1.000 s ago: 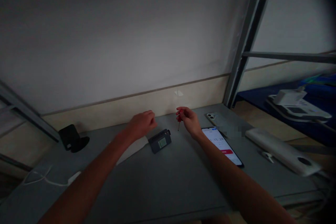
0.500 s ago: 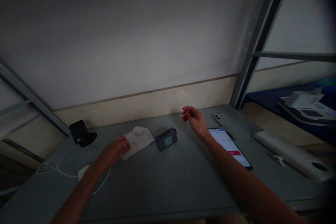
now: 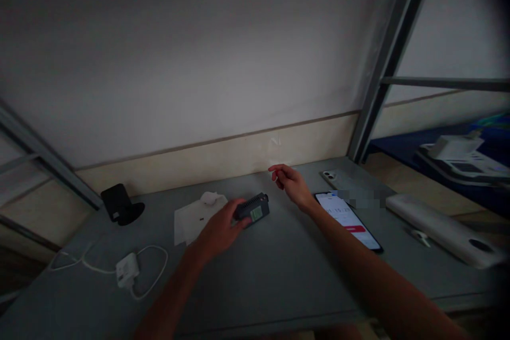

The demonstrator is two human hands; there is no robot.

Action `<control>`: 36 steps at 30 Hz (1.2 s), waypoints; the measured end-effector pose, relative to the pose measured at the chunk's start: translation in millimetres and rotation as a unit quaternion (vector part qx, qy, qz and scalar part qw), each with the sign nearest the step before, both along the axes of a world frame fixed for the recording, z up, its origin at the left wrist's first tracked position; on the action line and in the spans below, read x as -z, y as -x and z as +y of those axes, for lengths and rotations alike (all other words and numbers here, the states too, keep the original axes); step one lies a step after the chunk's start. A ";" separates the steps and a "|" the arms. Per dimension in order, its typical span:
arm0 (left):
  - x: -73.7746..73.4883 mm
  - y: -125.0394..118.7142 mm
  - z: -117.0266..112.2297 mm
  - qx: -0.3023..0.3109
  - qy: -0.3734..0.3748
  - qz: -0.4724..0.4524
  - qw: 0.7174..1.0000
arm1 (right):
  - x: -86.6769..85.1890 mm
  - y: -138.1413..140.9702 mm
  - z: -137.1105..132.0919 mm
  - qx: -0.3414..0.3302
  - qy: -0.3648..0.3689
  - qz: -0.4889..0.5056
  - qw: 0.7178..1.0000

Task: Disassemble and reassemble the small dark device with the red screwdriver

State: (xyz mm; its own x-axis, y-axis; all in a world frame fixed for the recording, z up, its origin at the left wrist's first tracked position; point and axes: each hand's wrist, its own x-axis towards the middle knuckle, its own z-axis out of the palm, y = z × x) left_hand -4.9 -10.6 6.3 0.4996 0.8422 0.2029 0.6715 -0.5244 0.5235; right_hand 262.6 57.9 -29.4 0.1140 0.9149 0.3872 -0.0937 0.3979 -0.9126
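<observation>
1 dark box [image 3: 255, 208] is btwn L hand [image 3: 218, 230] & R hand [image 3: 292, 186], above or on the grey desk [image 3: 258, 287]; can't tell if it touches. L hand grasps the box's L end, thumb on the front, fingers round the back; R end sticks out free, w/ a green label [image 3: 256, 213] showing. R hand is R of the box, a bit farther back & apart from it, fingers curled on a small red item [image 3: 278, 173], mostly hidden. Paper [image 3: 187, 223] lies just L of the box, partly behind L hand, w/ tiny dark bits [image 3: 201, 219] on it. Lit phone [image 3: 346, 220], face up, is just R of R hand; pale phone [image 3: 337, 185] is beyond it, cam side up. White adapter [image 3: 127, 270] is well L of L hand; black stand [image 3: 121, 204] at back L.
</observation>
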 end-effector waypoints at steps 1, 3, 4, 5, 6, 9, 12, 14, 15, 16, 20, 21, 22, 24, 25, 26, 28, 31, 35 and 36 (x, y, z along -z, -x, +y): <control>4.6 -12.9 4.5 -0.004 -0.001 -0.030 1.000 | 1.5 0.3 0.6 -0.002 0.002 -0.002 1.000; 14.3 -33.3 18.0 0.000 0.005 -0.077 0.997 | 5.0 -1.0 3.0 0.005 0.005 -0.001 1.000; 19.2 -41.2 25.7 0.003 0.009 -0.087 0.996 | 6.6 -2.4 4.5 0.012 0.006 0.001 1.000; 24.0 -47.9 33.3 0.006 0.009 -0.089 0.996 | 7.9 -4.1 6.1 0.022 0.007 0.003 1.000; 28.5 -53.5 40.1 0.007 0.001 -0.082 0.997 | 8.7 -5.9 7.6 0.031 0.007 0.006 0.999; 38.1 -64.8 50.9 0.006 -0.042 -0.047 0.998 | 8.0 -10.2 9.7 0.053 0.004 0.010 0.999; 39.1 -67.0 44.9 0.017 -0.080 -0.052 0.995 | 3.1 -11.2 7.7 0.063 -0.002 0.008 0.998; 36.7 -63.8 35.4 0.052 -0.085 -0.057 0.993 | -1.2 -10.3 4.6 0.065 -0.006 0.007 0.998; 35.5 -61.4 30.8 0.078 -0.079 -0.049 0.993 | -3.4 -9.5 2.8 0.066 -0.009 0.007 0.998; 34.7 -58.9 27.1 0.097 -0.075 -0.039 0.992 | -5.6 -8.6 0.9 0.066 -0.012 0.009 0.998; 35.9 -53.4 23.5 0.110 -0.067 -0.040 0.991 | -15.6 -3.6 -8.0 0.047 -0.034 0.027 0.998; 36.8 -53.6 24.5 0.104 -0.062 -0.055 0.991 | -18.8 -2.1 -10.5 0.040 -0.037 0.036 0.998; 37.7 -54.3 25.7 0.093 -0.050 -0.074 0.992 | -22.4 -0.7 -13.1 0.033 -0.042 0.047 0.997; 39.3 -56.3 27.3 0.044 -0.012 -0.119 0.992 | -30.5 1.8 -18.5 0.022 -0.056 0.072 0.996; 40.0 -57.3 27.8 0.014 0.007 -0.140 0.990 | -34.6 2.8 -21.2 0.020 -0.068 0.083 0.994; 40.7 -58.0 28.0 -0.012 0.022 -0.158 0.987 | -38.7 3.4 -23.8 0.021 -0.078 0.089 0.993; 41.9 -58.7 28.4 -0.036 0.031 -0.184 0.982 | -45.4 3.8 -28.4 0.025 -0.093 0.089 0.991; 42.9 -58.4 28.6 -0.029 0.032 -0.202 0.978 | -50.6 3.2 -33.0 0.010 -0.089 0.083 0.992; 37.7 -57.2 23.9 -0.019 0.026 -0.216 0.976 | -51.5 2.8 -36.8 -0.049 -0.070 0.063 0.994; 35.0 -56.9 21.3 -0.005 0.020 -0.217 0.976 | -51.5 2.9 -37.6 -0.068 -0.066 0.056 0.994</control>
State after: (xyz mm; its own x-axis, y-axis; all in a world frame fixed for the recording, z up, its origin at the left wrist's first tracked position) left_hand 52.0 10.8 -28.7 0.3653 0.8579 0.3614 0.3865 -0.4930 0.7795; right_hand 259.7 20.3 22.2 0.0419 0.8669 0.4968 -0.2521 0.4903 -0.8343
